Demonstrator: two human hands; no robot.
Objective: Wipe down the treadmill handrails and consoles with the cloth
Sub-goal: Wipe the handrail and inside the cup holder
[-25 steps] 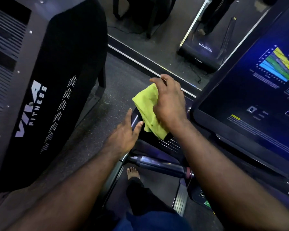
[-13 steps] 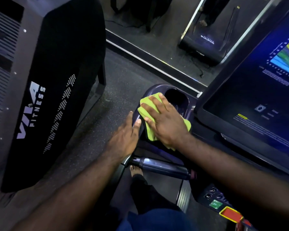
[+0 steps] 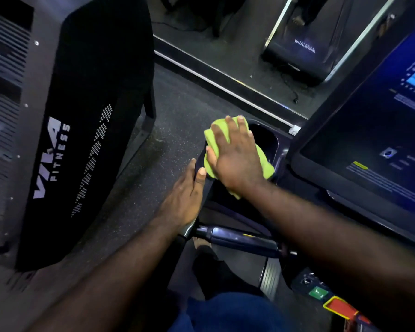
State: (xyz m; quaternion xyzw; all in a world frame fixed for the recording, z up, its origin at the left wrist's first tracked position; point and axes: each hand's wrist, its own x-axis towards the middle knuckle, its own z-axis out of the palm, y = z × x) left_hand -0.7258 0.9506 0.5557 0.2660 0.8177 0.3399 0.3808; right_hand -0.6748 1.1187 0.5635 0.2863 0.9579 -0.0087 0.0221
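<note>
Your right grip (image 3: pixel 237 161) lies flat, fingers spread wide, pressing the cloth (image 3: pixel 211 138) onto the console's (image 3: pixel 280 153) left corner. Your left grip (image 3: pixel 185 200), fingers straight, rests against the console's left edge.

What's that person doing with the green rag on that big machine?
A person is cleaning a treadmill. The right hand presses a green cloth flat on the console tray, with fingers spread. The left hand rests on the tray's outer edge. The lit screen sits to the right, and no hand is on the handlebar below.
</note>
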